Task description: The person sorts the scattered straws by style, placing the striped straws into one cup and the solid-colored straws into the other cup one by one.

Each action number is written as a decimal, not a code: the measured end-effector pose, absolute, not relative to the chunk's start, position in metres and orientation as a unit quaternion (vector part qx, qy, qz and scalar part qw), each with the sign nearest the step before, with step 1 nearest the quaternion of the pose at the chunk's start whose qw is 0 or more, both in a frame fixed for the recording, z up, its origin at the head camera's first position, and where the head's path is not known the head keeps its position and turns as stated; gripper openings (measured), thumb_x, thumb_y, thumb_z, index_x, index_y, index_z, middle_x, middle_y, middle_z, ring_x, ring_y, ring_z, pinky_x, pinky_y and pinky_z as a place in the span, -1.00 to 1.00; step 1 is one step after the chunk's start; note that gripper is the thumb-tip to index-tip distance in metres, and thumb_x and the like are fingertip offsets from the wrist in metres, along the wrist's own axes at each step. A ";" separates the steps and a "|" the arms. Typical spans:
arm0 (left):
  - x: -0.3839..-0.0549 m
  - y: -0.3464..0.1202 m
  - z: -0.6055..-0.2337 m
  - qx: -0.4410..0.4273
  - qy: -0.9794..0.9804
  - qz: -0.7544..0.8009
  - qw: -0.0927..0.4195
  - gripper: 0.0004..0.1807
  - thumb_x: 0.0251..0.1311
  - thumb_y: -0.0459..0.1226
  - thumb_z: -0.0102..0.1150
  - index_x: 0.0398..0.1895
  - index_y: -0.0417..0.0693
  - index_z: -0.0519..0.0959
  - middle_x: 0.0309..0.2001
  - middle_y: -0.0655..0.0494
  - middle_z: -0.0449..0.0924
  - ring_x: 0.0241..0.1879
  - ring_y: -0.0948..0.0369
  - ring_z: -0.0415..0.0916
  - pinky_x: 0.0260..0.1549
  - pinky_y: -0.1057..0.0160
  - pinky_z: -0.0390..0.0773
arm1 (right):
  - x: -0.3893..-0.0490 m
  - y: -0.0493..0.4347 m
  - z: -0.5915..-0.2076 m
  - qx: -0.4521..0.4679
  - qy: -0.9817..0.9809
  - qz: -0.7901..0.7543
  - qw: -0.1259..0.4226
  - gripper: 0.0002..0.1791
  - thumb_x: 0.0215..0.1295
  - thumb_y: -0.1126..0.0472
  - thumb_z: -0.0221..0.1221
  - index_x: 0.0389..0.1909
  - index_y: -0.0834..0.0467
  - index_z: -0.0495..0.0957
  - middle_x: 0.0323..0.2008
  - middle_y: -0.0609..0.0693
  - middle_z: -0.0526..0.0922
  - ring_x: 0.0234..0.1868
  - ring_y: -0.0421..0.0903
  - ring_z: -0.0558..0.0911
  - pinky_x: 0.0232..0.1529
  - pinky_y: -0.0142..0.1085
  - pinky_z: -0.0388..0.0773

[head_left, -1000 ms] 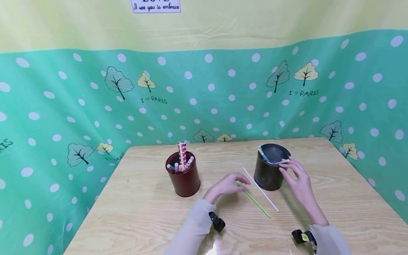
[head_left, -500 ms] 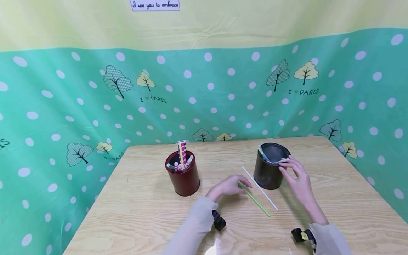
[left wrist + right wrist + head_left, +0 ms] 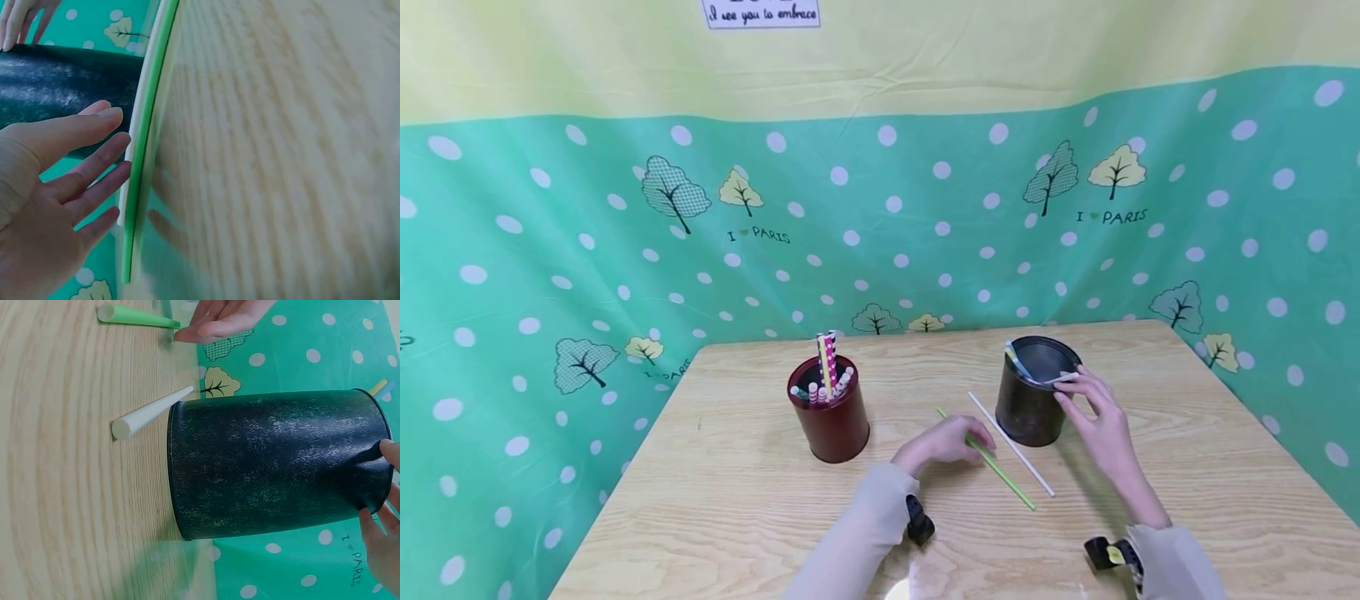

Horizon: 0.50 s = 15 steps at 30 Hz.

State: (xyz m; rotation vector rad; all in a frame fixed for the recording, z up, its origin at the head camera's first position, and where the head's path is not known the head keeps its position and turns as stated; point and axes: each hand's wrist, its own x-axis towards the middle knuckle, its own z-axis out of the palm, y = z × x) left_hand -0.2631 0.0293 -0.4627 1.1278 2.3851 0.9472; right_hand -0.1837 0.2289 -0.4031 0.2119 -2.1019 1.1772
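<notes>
My left hand (image 3: pixel 942 440) hovers over the green straw (image 3: pixel 1011 485), which lies slantwise on the table. The left wrist view shows its thumb and fingers (image 3: pixel 94 165) spread apart, close beside the straw but not wrapped round it. A white straw (image 3: pixel 1028 468) lies roughly parallel, between the green one and the black can (image 3: pixel 1030 412). My right hand (image 3: pixel 1105 421) grips this upright can at its right rim, thumb and fingertips pressed on it. Inside, straws (image 3: pixel 1017 360) lean against the left wall, and a white straw end (image 3: pixel 1066 378) shows beside the right fingers.
A dark red can (image 3: pixel 835 429) with several patterned straws (image 3: pixel 827 362) stands upright left of my left hand. Both cans stand on a wooden table (image 3: pixel 737 500). A green dotted cloth (image 3: pixel 895 250) hangs behind the table and along its sides.
My left hand has shifted slightly right and down along the green straw, whose far end now shows behind the hand. The right hand stays on the black can's rim.
</notes>
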 end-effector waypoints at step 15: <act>-0.262 0.035 -0.466 0.421 0.860 0.246 0.151 -0.79 -0.12 -0.43 0.26 -0.35 -0.05 0.64 -0.36 0.22 0.51 -0.28 0.39 0.36 -0.21 0.56 0.28 | -0.195 0.241 -0.423 0.081 -0.812 0.461 0.348 -0.81 -0.04 0.56 0.18 -0.34 0.36 0.57 -0.22 0.23 0.52 0.18 -0.11 0.29 0.06 -0.68 0.14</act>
